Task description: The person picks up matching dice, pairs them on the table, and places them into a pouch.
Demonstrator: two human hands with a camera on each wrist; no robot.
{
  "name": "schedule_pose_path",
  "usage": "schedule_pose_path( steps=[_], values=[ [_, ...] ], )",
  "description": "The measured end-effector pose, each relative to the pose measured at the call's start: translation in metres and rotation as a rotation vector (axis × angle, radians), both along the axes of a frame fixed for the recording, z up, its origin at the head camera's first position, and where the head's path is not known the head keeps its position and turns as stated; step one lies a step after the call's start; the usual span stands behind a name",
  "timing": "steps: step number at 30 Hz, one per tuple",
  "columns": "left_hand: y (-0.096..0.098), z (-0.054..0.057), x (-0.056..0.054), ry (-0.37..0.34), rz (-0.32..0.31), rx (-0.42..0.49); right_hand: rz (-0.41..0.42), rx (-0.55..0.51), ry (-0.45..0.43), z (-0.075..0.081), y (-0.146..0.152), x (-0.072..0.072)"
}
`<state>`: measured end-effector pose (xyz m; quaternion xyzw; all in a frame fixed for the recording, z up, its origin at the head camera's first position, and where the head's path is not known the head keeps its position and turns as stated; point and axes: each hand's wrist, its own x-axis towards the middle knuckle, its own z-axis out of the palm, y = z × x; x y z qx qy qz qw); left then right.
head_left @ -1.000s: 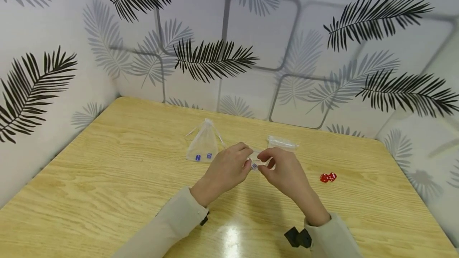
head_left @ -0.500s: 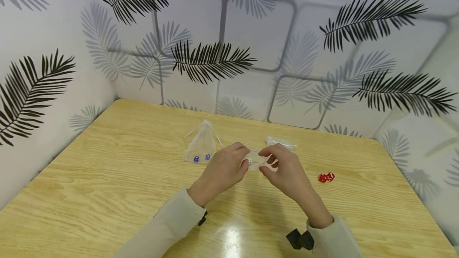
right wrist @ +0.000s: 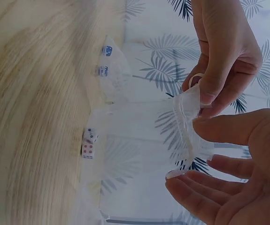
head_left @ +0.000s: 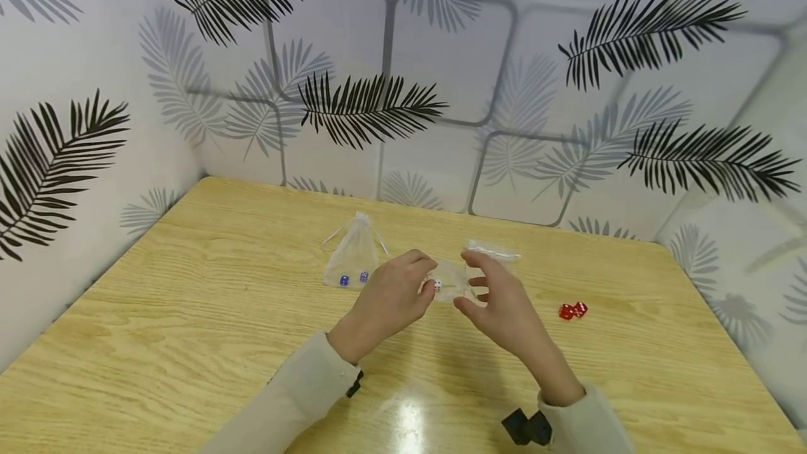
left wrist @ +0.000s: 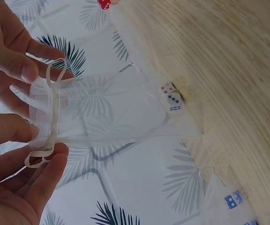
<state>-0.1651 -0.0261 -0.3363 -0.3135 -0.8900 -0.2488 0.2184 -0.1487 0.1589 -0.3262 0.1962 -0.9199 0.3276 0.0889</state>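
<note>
Between the two hands is a sheer white drawstring pouch [left wrist: 106, 108], its gathered mouth toward the person and two white dice [left wrist: 171, 96] in its far end. My left hand [head_left: 391, 303] pinches one corner of the mouth between thumb and fingers; a loop of the cord [left wrist: 40, 159] hangs there. At the opposite corner is my right hand [head_left: 504, 310], thumb and fingers spread apart around the mouth. In the right wrist view its straight fingertips [right wrist: 174, 183] lie right at the pouch's edge.
A second sheer pouch [head_left: 356, 247] with two blue dice [head_left: 344, 280] lies left of the hands on the wooden table [head_left: 208, 300]. Red dice [head_left: 572, 310] sit to the right. Behind the right hand is a folded clear-white pouch [head_left: 494, 251]. A patterned wall [head_left: 435, 167] closes off the back.
My right thumb and fingers have spread wider at the pouch's mouth. The white dice have shifted slightly left, close to the left fingers in the head view. The left hand keeps its pinch.
</note>
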Motion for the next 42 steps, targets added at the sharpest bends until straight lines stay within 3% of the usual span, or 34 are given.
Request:
schedule_pose_path(
  steps=[3, 11, 17, 30, 35, 42],
  values=[
    [0.0, 0.0, 0.0, -0.012, -0.006, 0.009, 0.005, -0.009, -0.013, -0.001, 0.0, 0.0],
    [0.001, -0.001, 0.001, -0.08, -0.03, -0.006, -0.032, -0.022, 0.09, -0.006, -0.002, -0.002],
    [0.001, 0.001, 0.002, -0.144, -0.043, -0.036, -0.079, -0.02, 0.079, -0.007, -0.002, -0.004],
    [-0.004, 0.002, -0.001, -0.051, 0.006, 0.013, -0.14, 0.025, 0.154, 0.0, 0.007, -0.008],
    [-0.014, 0.004, -0.003, -0.035, 0.07, -0.025, -0.132, 0.048, 0.151, 0.005, 0.005, -0.011],
    [-0.023, 0.008, -0.006, -0.055, 0.07, -0.068, -0.14, 0.104, 0.14, 0.012, 0.004, -0.011]
  ],
)
